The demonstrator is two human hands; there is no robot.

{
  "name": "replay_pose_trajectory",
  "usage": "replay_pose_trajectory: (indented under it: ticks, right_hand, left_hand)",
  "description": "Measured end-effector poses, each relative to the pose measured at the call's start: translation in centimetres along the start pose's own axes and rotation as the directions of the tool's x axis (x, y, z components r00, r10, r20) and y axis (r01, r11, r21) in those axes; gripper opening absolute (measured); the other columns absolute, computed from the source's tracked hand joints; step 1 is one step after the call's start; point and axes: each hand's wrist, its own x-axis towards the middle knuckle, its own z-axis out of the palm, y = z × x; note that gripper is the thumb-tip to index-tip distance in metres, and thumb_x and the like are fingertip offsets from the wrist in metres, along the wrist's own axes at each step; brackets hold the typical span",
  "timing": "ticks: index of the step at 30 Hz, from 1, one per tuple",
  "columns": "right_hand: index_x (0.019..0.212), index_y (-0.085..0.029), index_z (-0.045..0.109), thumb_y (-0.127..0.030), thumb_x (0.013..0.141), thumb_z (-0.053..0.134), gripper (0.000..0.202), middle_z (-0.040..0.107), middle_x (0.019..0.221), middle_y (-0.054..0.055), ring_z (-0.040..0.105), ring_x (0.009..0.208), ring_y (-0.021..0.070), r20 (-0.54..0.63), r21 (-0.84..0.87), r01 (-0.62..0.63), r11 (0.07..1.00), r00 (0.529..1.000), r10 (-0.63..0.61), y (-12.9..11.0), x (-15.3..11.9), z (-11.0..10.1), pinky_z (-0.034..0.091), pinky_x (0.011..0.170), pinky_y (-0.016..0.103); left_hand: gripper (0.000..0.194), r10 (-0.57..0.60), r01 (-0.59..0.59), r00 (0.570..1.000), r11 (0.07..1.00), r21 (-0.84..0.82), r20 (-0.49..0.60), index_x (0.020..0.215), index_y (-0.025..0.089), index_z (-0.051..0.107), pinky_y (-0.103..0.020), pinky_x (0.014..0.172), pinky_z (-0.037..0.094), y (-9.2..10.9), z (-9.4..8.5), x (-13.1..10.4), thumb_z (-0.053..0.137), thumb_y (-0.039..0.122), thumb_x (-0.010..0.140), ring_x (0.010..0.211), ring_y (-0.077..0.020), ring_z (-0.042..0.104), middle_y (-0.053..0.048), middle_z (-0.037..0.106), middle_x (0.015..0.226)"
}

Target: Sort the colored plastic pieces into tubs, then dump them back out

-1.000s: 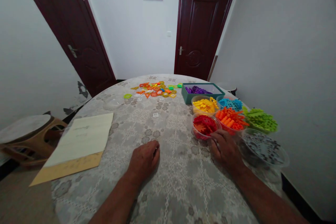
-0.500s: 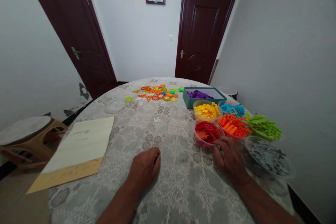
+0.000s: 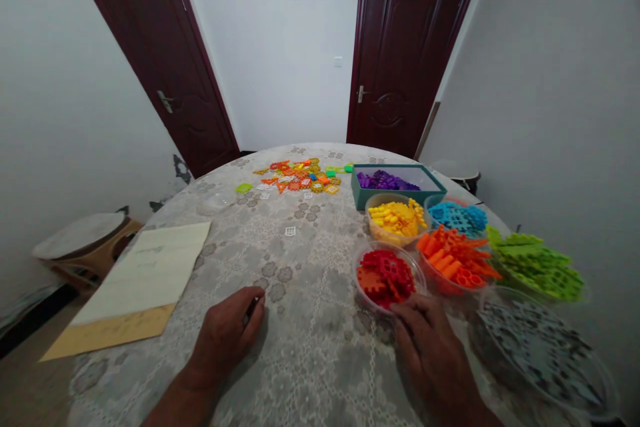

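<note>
My right hand (image 3: 430, 340) has its fingers at the near right rim of a clear plastic bowl (image 3: 361, 283) and grips it. Red building pieces (image 3: 390, 273) fill this bowl. My left hand (image 3: 227, 327) rests on the patterned tablecloth (image 3: 320, 347) with its fingers curled into a loose fist, and no object shows in it. Just beyond the red pieces stands a bowl of yellow pieces (image 3: 397, 217). Orange pieces (image 3: 457, 257) fill another bowl on the right, beside blue pieces (image 3: 457, 217) in a bowl of their own.
Green pieces (image 3: 540, 263) and a bowl of grey pieces (image 3: 540, 340) stand far right. A teal box (image 3: 400, 199) holds purple pieces. Mixed pieces (image 3: 300, 177) lie at the back, a white square piece (image 3: 291, 231) nearer. Paper sheets (image 3: 140, 273) lie left, beyond a stool (image 3: 83, 240).
The bowl of red pieces has slid toward me and left, away from the orange and yellow bowls, with my right hand on it. My left hand has shifted left. The view has tilted slightly.
</note>
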Motion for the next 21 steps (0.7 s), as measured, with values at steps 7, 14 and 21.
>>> replay_pose_trajectory:
  ticks: [7, 14, 21]
  right_hand:
    - [0.110, -0.028, 0.072, -0.023, 0.104, 0.054, 0.019, 0.066, 0.106, 0.007, 0.074, 0.090, 0.0221, 0.018, 0.069, -0.023, 0.997, 1.000, 0.021, -0.65, 0.16, -0.09, 0.066, 0.077, 0.033]
    - [0.112, -0.025, 0.069, -0.023, 0.105, 0.052, 0.019, 0.063, 0.114, 0.009, 0.071, 0.098, 0.0228, 0.045, 0.008, -0.072, 0.997, 0.996, 0.071, -0.41, 0.44, -0.39, 0.063, 0.084, 0.036]
    - [0.104, -0.022, 0.068, -0.021, 0.106, 0.051, 0.017, 0.061, 0.110, 0.008, 0.066, 0.097, 0.0213, 0.074, 0.005, -0.014, 1.000, 0.997, 0.014, -0.32, 0.94, -0.48, 0.059, 0.088, 0.036]
  left_hand:
    - [0.013, 0.075, -0.075, 0.997, 0.994, 0.074, -0.002, 0.100, 0.020, 0.067, -0.025, 0.067, 0.055, -0.07, 0.23, 0.16, 0.055, 0.025, 0.101, 0.067, -0.0156, 0.073, -0.003, 0.076, 0.081]
    - [0.017, 0.042, -0.045, 0.999, 0.993, 0.105, 0.024, 0.095, 0.021, 0.067, -0.026, 0.062, 0.052, -0.27, 0.54, 0.40, 0.054, 0.030, 0.100, 0.063, -0.0169, 0.071, -0.001, 0.073, 0.075]
    - [0.018, 0.058, -0.058, 0.998, 0.996, 0.072, 0.009, 0.097, 0.022, 0.067, -0.026, 0.063, 0.053, -0.42, 0.58, 0.40, 0.053, 0.032, 0.100, 0.062, -0.0170, 0.071, -0.001, 0.073, 0.075]
